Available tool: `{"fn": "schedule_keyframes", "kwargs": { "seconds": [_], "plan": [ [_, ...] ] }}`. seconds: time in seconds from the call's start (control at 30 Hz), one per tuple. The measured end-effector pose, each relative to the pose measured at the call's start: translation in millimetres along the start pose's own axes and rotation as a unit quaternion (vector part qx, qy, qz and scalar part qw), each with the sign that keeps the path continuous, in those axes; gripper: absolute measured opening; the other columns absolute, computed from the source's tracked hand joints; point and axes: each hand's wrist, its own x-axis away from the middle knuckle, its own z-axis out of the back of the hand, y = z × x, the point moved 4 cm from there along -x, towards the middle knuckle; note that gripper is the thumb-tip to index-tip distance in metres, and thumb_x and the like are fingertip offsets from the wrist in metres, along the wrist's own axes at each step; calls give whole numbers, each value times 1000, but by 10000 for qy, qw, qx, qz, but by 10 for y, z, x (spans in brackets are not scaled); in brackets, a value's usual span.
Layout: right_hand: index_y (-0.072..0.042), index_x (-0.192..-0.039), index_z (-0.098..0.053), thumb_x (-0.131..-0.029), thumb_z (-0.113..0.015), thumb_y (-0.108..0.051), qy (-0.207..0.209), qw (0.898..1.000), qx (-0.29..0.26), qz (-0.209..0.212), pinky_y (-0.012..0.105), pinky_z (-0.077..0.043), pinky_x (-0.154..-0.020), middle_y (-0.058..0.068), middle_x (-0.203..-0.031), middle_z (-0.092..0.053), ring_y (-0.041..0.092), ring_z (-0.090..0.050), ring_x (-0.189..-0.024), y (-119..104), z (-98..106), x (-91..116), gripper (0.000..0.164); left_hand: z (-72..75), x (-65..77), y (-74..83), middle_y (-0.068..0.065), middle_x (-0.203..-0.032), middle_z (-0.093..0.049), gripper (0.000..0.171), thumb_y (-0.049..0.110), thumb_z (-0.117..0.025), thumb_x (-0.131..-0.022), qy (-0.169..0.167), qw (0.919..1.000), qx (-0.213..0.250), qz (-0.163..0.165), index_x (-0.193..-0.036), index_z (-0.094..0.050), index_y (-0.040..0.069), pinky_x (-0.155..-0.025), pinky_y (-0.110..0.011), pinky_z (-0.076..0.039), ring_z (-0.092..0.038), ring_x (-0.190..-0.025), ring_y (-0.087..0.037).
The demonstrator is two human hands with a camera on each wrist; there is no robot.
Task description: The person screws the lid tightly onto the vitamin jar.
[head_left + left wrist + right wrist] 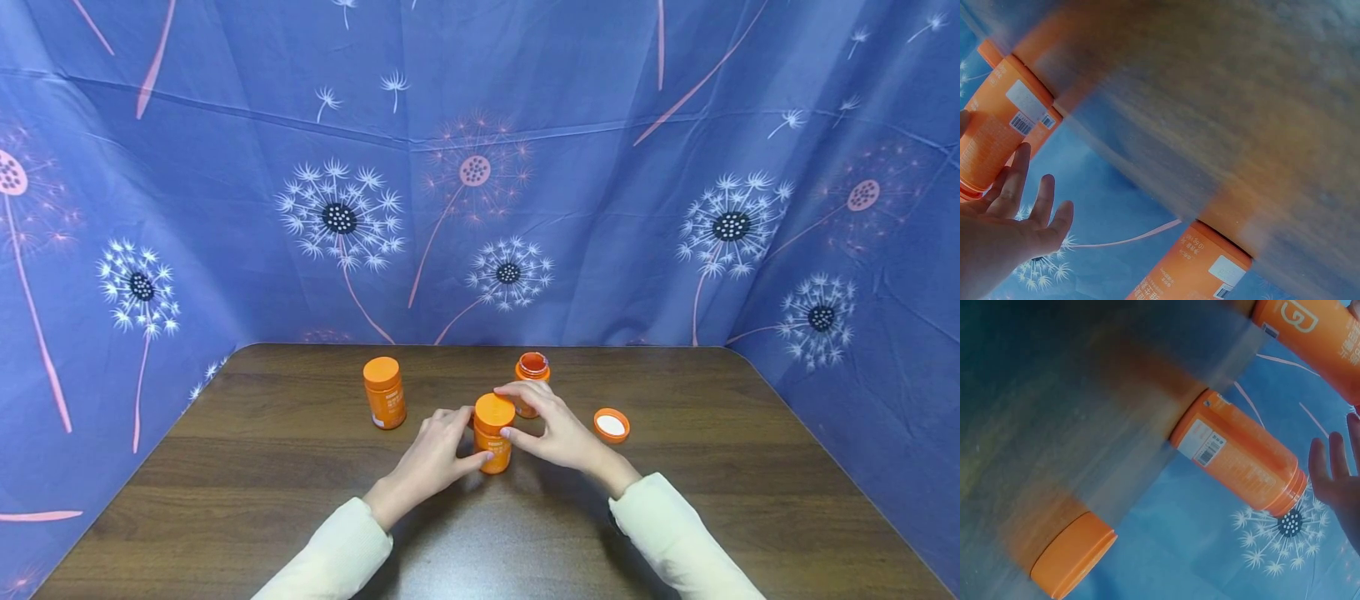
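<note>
An orange jar [497, 463] with an orange screw lid [495, 412] stands upright on the table between both hands. My left hand [431, 458] holds the jar's body, thumb at the front and fingers along its left side. My right hand [561, 433] grips the lid from the right, thumb near its front edge and fingertips at its back. In the left wrist view the jar [997, 131] shows a white label and barcode, with the left hand's outer fingers spread off it. Part of the jar [1319, 344] shows at the upper right of the right wrist view.
Behind the right hand stands an open orange jar [534, 375], its mouth uncovered. To its right a loose orange lid [611, 425] lies with its white inside up. A closed orange jar [385, 396] stands at the left. A blue dandelion-print cloth [600, 208] hangs behind the wooden table [247, 467].
</note>
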Motion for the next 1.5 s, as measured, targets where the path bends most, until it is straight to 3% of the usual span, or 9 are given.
{"fn": "schedule_keyframes", "kwargs": {
  "seconds": [0.2,0.33,0.53,0.83,1.2,1.33,1.5],
  "plan": [
    [-19,-130,-48,-84,-65,-24,-208,9997,0,106,42,-42,-90,-1,-129,-52,20,-44,-119,-1,23,2,49,-3,7,-5,-8,-116,-61,60,44,-67,-79,-32,10000,48,5,-123,-49,8,-90,-45,-40,-53,-105,-26],
    [-14,-128,-51,-83,-66,-20,-186,9997,-17,138,42,-40,-90,0,-126,-55,21,-45,-118,-13,35,1,48,-4,6,-6,-7,-116,-61,60,44,-67,-79,-39,10000,64,-2,-124,-49,8,-90,-45,-39,-53,-105,-26],
    [-11,-124,-54,-80,-70,-19,-69,10000,-40,-29,37,-42,-86,3,-122,-57,24,-46,-114,-23,37,-7,47,-12,-2,-6,-6,-116,-61,60,44,-66,-79,-56,10000,2,-3,-124,-48,8,-90,-44,-40,-53,-105,-26],
    [-16,-117,-56,-78,-71,-27,248,9995,197,-87,32,-45,-83,-4,-117,-57,16,-49,-106,-15,23,5,43,-6,4,5,-5,-114,-62,60,46,-66,-79,32,10000,-44,-20,-123,-49,9,-89,-43,-40,-54,-103,-25],
    [-17,-109,-52,-73,-76,-32,595,9965,437,-390,28,-43,-76,-3,-105,-54,9,-46,-93,-2,-27,26,45,-20,5,9,-6,-116,-61,61,46,-66,-79,28,10000,-82,-26,-124,-48,9,-90,-44,-40,-54,-104,-25],
    [-16,-110,-51,-73,-76,-33,534,9969,428,-390,27,-42,-76,-1,-107,-53,9,-45,-92,3,-25,24,47,-25,4,2,-6,-116,-61,61,46,-66,-79,60,9999,-106,-66,-124,-48,8,-89,-44,-40,-54,-103,-25],
    [-13,-119,-50,-77,-72,-31,224,9991,258,-253,31,-44,-83,-3,-117,-53,17,-48,-104,11,-4,16,50,-23,5,-3,-6,-116,-61,61,45,-66,-79,88,9999,-94,-84,-124,-49,8,-89,-44,-40,-54,-104,-26]
  ]
}}
